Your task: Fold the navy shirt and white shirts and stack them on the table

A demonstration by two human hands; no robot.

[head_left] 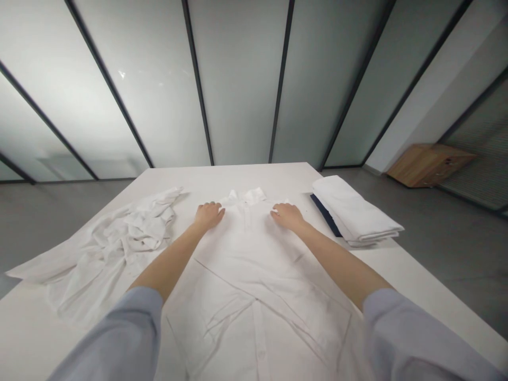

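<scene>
A white collared shirt lies spread lengthwise before me, its collar at the far end and a button placket visible near the bottom. At the shoulder on the left, my left hand has its fingers curled closed on the fabric. My right hand pinches the opposite shoulder in the same way. Creases run across the shirt's middle. Its lower end passes out of view at the bottom.
Crumpled white cloth lies on the left of the white table. On the right sits a stack of folded white cloth, with a dark blue piece under its left edge. A wooden cabinet stands beyond, near frosted glass panels.
</scene>
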